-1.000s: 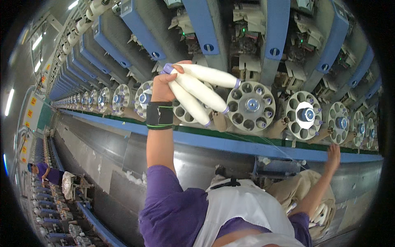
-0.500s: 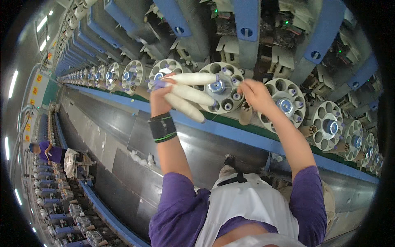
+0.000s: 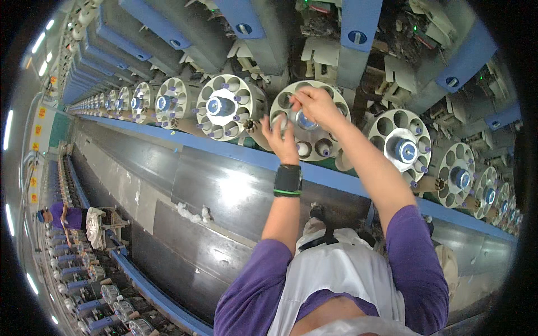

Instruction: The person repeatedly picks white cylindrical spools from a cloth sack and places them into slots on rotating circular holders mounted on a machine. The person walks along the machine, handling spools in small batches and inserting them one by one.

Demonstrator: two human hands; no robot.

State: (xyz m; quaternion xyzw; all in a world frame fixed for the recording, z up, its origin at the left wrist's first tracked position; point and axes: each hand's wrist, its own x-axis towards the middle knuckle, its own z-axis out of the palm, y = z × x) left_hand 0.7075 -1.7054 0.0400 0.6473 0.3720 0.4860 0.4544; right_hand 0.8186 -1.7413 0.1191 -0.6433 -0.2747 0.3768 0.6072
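Blue rail [image 3: 185, 136] runs under my row of machines, so I place all else by it. Above it, left part: cream round magazine [image 3: 228, 106] with blue hub, further ones [image 3: 171, 102] shrinking leftward. Above it, right part: another cream magazine [image 3: 402, 147], smaller one [image 3: 460, 178] beyond. Higher up, blue housing bars [image 3: 356, 25]. Below rail: grey metal panels [image 3: 224, 196], white fluff clump [image 3: 190, 212] on them. Far lower left of rail: person in purple [image 3: 64, 217] beside second machine row [image 3: 95, 302].
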